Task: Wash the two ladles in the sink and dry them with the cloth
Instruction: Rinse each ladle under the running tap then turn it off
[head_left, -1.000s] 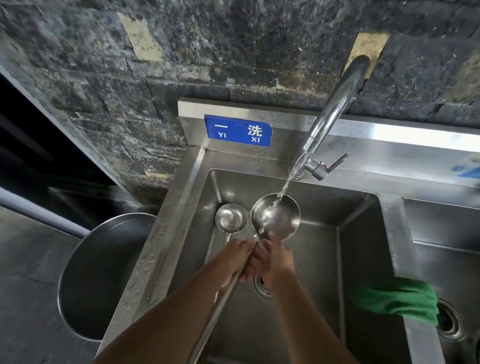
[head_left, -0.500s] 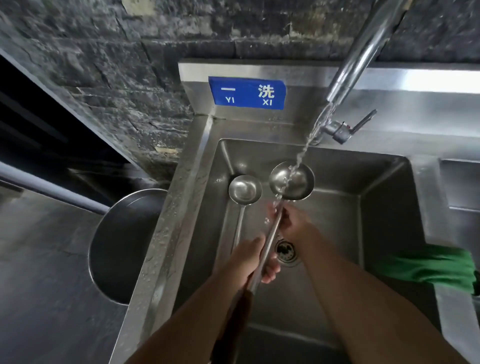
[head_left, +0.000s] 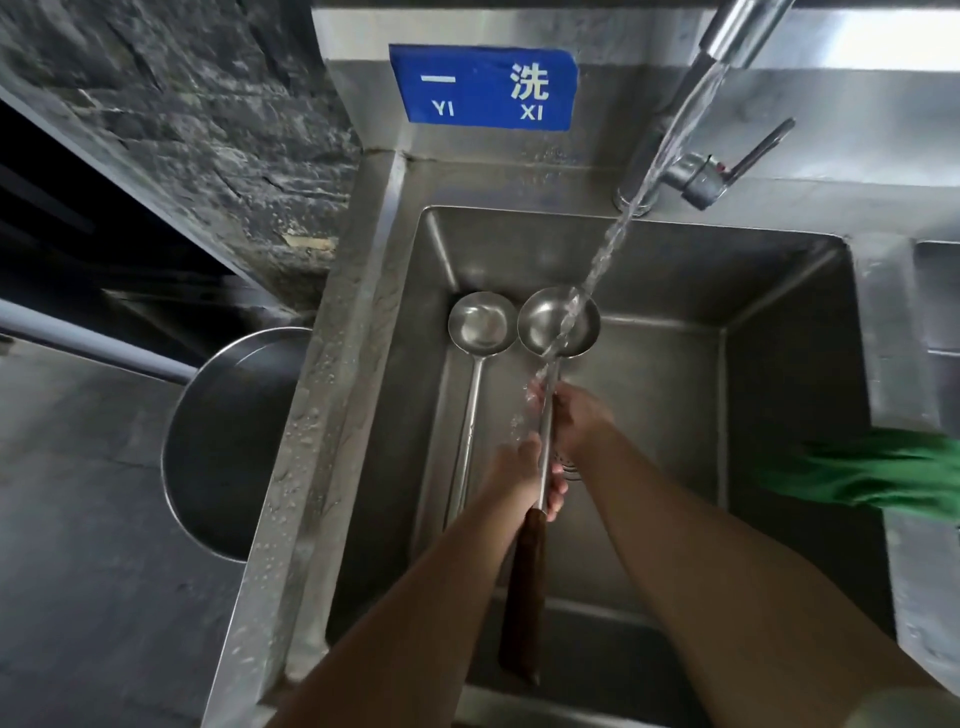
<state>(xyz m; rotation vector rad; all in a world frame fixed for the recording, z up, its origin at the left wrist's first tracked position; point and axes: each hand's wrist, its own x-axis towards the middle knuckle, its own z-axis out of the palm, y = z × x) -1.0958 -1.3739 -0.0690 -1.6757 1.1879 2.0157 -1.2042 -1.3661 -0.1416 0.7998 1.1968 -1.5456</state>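
Observation:
Two steel ladles are in the steel sink (head_left: 779, 395). One ladle (head_left: 480, 327) leans against the sink's left wall, untouched. The other ladle (head_left: 558, 322), with a dark wooden handle, is held over the basin under the running water. My left hand (head_left: 524, 473) grips its metal shaft just above the wooden handle. My right hand (head_left: 576, 415) is wrapped round the shaft higher up, where the water stream splashes. The green cloth (head_left: 862, 473) hangs over the divider at the right.
The tap (head_left: 727, 47) runs from the upper right, with its lever (head_left: 748, 156) beside it. A blue sign (head_left: 483, 85) is on the backsplash. A large steel basin (head_left: 218, 441) stands on the floor left of the sink. A second sink bowl (head_left: 940, 301) lies to the right.
The camera has tilted down and closer. The held ladle's bowl has shifted out from under the stream, which now hits the shaft by my right hand. My left hand slid down toward the wooden handle.

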